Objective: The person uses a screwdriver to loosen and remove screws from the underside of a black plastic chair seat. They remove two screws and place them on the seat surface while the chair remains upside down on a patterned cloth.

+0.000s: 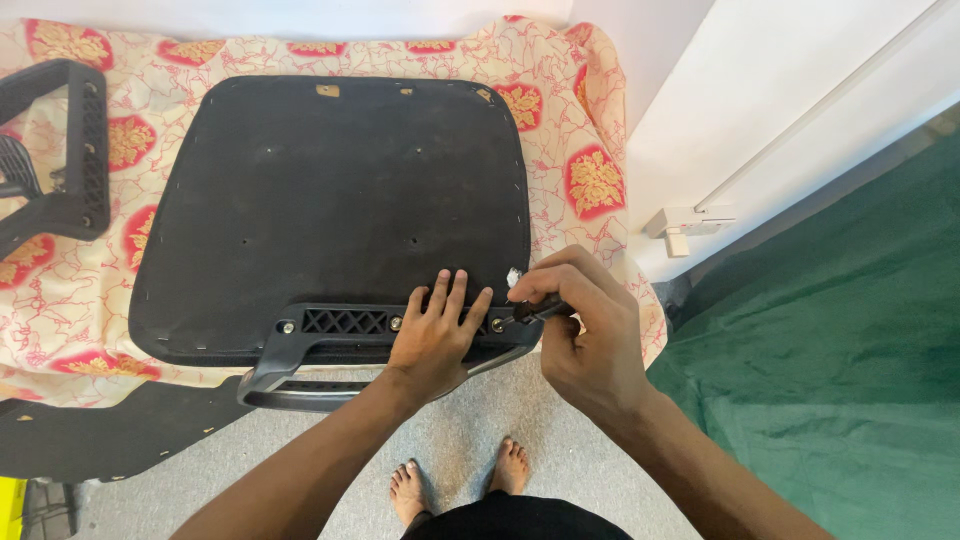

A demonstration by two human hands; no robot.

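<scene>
Three fasteners already sit in the black armrest bracket [345, 322] lying on the near edge of the upturned seat base [330, 210]; the left hand [432, 340] presses it flat, fingers released, while the right hand [585, 340] clenches a screwdriver [535, 311] on what seems the rightmost screw.

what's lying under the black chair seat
A red and cream patterned cloth spreads beneath the black chair seat; whatever lies under the cloth is covered.
</scene>
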